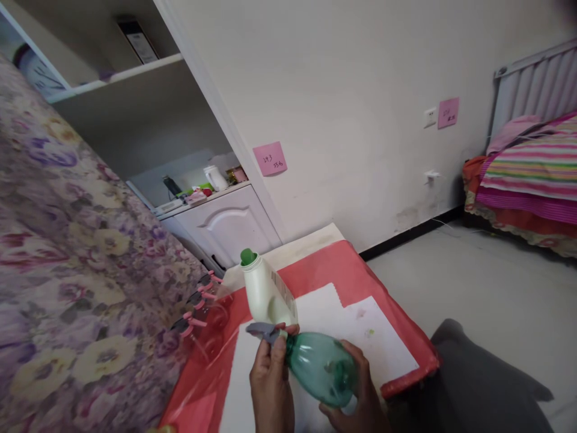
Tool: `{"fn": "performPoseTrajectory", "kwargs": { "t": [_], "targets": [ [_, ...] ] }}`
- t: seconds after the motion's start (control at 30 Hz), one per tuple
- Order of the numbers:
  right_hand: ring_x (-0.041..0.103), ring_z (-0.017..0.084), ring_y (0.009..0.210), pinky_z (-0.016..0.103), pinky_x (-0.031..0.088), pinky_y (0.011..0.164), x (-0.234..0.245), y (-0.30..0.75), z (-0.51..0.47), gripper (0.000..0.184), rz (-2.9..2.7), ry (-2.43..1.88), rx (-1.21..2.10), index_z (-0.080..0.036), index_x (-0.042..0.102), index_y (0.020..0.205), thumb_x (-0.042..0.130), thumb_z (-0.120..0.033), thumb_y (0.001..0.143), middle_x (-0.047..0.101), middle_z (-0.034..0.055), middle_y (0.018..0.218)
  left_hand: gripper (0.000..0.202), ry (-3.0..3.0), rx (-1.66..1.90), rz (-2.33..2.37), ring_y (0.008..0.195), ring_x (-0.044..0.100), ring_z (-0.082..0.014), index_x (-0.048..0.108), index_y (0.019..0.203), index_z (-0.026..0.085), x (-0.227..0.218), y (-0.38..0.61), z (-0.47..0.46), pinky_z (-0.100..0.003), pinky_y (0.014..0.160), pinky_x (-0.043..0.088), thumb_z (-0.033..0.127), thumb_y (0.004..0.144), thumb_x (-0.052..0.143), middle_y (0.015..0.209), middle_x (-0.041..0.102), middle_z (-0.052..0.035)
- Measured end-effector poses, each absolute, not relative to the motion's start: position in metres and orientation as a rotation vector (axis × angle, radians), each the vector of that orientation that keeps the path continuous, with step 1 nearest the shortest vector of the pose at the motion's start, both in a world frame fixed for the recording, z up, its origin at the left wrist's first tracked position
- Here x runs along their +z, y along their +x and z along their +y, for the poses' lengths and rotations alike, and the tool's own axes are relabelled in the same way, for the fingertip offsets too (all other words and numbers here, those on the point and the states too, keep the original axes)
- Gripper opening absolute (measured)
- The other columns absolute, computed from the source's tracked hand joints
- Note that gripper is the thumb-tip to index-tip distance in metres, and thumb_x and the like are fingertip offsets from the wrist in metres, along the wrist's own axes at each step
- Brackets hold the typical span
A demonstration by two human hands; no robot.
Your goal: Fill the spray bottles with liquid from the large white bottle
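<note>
A see-through green spray bottle (318,364) lies tilted on its side between my hands, above the table. My left hand (273,382) is closed around its neck, with fingers at the collar just under the grey head (264,331). My right hand (367,397) wraps around the bottle's rounded base from the right. Just behind the grey head stands a pale green jug-like bottle (268,291) with a darker green cap (247,257). Whether any liquid is inside the spray bottle I cannot tell.
Several clear bottles with pink spray heads (193,322) stand at the left of the red-covered table (315,264). White paper (378,337) lies on it. A floral curtain (90,252) hangs left, a cabinet (229,222) stands behind, and a bed (532,174) is far right.
</note>
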State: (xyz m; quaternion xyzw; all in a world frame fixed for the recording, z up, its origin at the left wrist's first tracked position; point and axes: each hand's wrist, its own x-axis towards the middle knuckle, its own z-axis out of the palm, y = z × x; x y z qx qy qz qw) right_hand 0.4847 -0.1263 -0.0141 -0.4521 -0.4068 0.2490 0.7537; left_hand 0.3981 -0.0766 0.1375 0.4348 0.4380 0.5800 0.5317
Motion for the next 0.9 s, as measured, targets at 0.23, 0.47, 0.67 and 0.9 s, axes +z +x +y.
{"fn": "performPoseTrajectory", "kwargs": {
  "t": [0.23,0.47,0.67,0.9],
  "targets": [
    [0.066,0.029,0.101,0.036,0.056,0.070,-0.006,0.488,-0.132,0.095,-0.717,-0.666,1.100,-0.029,0.036,0.132,0.084,-0.029,0.049,0.059,0.0111,0.123,0.039,1.082,1.354,1.030,0.089,0.067,-0.0201,0.070,0.099,0.016,0.141,0.398,-0.076,-0.027,0.077,0.050,0.044,0.073,0.076,0.093,0.075,-0.0078],
    [0.056,0.011,0.036,0.020,0.038,0.036,0.006,0.492,-0.126,0.083,-0.362,-0.404,1.810,-0.014,0.058,0.112,0.050,-0.084,0.069,0.071,0.0049,0.066,0.041,1.089,1.261,1.027,0.091,0.066,-0.0216,0.067,0.103,0.016,0.138,0.394,-0.077,-0.027,0.073,0.048,0.043,0.075,0.075,0.096,0.075,-0.0100],
    [0.056,0.016,0.039,0.022,0.037,0.034,0.021,0.497,-0.122,0.094,-0.181,-0.323,2.043,-0.006,0.072,0.095,0.027,-0.087,0.077,0.065,0.0084,0.047,0.036,1.137,1.209,1.003,0.095,0.066,-0.0210,0.068,0.101,0.017,0.135,0.394,-0.081,-0.027,0.079,0.048,0.042,0.076,0.074,0.099,0.075,-0.0095],
    [0.059,0.012,0.040,0.019,0.041,0.034,0.018,0.497,-0.124,0.077,-0.127,-0.355,1.995,-0.018,0.064,0.103,0.041,-0.085,0.075,0.071,0.0032,0.065,0.039,1.119,1.305,0.979,0.097,0.067,-0.0230,0.067,0.104,0.017,0.125,0.386,-0.077,-0.031,0.086,0.048,0.042,0.075,0.075,0.096,0.075,-0.0086]
  ]
}}
